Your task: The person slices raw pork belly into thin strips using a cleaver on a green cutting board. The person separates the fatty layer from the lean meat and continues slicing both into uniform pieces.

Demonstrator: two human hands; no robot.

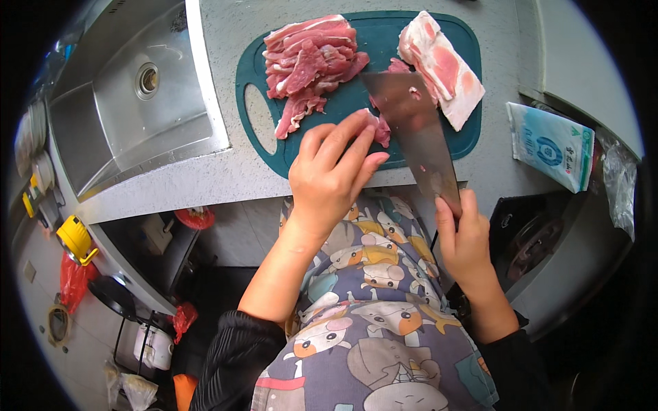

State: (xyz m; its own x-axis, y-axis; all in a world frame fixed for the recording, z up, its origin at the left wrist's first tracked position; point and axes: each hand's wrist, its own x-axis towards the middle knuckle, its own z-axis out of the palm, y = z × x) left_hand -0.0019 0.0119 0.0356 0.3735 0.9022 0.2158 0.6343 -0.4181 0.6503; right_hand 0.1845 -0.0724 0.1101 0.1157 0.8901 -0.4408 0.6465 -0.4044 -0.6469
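Observation:
My right hand point(462, 236) is closed round the handle of a broad cleaver point(421, 140), its blade slanting up over the green cutting board point(259, 147). Bits of meat stick to the steel. Beside the blade, my left hand point(332, 161) presses its fingertips on a small piece of raw meat point(382, 131). A heap of sliced raw pork point(312, 61) lies on the board's left half. On its right side rests a larger slab of pork point(445, 68) with a pale fat layer. Part of the small piece is hidden by my fingers.
A steel sink point(154, 103) is set into the grey counter point(226, 164) at the left. To the right lie a blue-and-white packet point(552, 147) and a clear plastic bag point(619, 185), near a dark stove point(531, 240). My patterned apron point(373, 308) is close to the counter's front edge.

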